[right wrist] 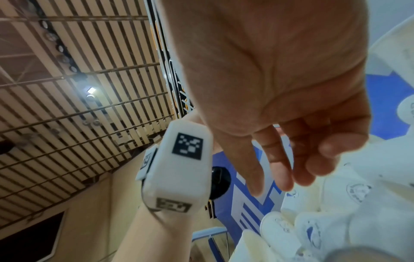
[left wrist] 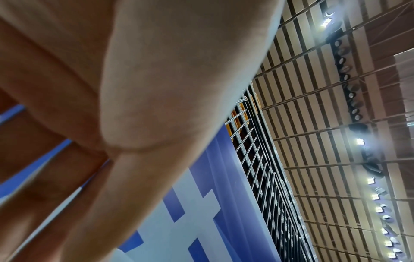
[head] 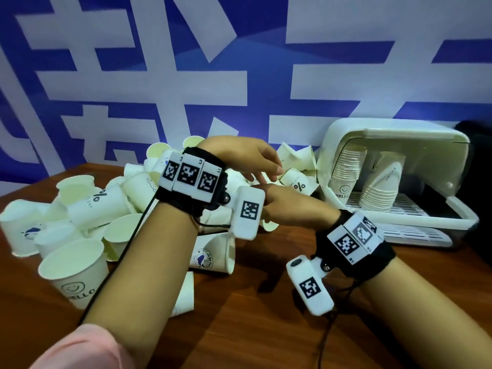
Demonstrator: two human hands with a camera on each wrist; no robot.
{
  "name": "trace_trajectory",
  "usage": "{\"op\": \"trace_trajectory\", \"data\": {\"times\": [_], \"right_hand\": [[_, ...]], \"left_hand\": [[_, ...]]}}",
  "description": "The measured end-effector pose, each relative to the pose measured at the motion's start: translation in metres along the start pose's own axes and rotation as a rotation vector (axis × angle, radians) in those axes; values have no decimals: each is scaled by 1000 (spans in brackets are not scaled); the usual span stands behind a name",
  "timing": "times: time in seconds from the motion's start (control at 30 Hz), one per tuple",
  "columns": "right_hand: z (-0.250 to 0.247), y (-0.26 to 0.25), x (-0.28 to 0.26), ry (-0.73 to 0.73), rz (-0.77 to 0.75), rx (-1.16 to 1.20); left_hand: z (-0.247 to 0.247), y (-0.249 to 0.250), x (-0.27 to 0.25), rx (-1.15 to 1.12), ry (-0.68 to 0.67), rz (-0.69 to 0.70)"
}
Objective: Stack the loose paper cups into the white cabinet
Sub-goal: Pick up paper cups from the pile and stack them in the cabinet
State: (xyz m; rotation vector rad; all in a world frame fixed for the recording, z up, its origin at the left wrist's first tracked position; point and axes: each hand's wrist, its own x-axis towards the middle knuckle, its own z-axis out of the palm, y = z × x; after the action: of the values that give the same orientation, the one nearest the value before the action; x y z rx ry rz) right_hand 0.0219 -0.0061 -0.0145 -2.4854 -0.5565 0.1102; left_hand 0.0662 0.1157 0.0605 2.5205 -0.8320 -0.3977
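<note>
Several loose white paper cups [head: 106,209] lie in a heap on the brown table, at the left and centre. My left hand [head: 263,169] hovers over the heap's right end with fingers loosely spread, holding nothing; the left wrist view shows its straight fingers [left wrist: 56,177]. My right hand [head: 287,201] sits just below it, its fingers hidden behind the left wrist camera. In the right wrist view that hand [right wrist: 291,159] hangs relaxed and empty above cups [right wrist: 336,221]. A cup marked "%" [head: 298,185] lies right by both hands. The white cabinet [head: 399,137] stands at right, lid raised, with two cup stacks [head: 346,171] inside.
A blue and white banner [head: 239,75] closes off the back of the table. A dark object [head: 476,155] sits right of the cabinet. Bare wooden tabletop [head: 253,328] lies in front, between my forearms. A black cable [head: 323,342] trails from the right wrist.
</note>
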Motion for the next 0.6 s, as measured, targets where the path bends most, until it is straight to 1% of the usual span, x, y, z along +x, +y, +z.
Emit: {"op": "trace_trajectory", "data": {"times": [0.13, 0.2, 0.3, 0.4, 0.47, 0.6], "right_hand": [[19, -17, -2, -40, -170, -34], [32, -23, 0, -45, -212, -39], [52, -33, 3, -66, -261, -73], [68, -47, 6, -111, -296, -171], [77, -60, 8, -132, -290, -248], [89, -80, 11, -169, -276, -314]], "left_hand": [[1, -21, -16, -40, 16, -34], [0, -35, -29, -51, 31, -75], [-1, -53, -52, -73, 18, -127], [-2, -65, -74, -66, 8, -185], [-2, -72, -87, -52, 0, -228], [0, -83, -106, -22, -45, -309]]}}
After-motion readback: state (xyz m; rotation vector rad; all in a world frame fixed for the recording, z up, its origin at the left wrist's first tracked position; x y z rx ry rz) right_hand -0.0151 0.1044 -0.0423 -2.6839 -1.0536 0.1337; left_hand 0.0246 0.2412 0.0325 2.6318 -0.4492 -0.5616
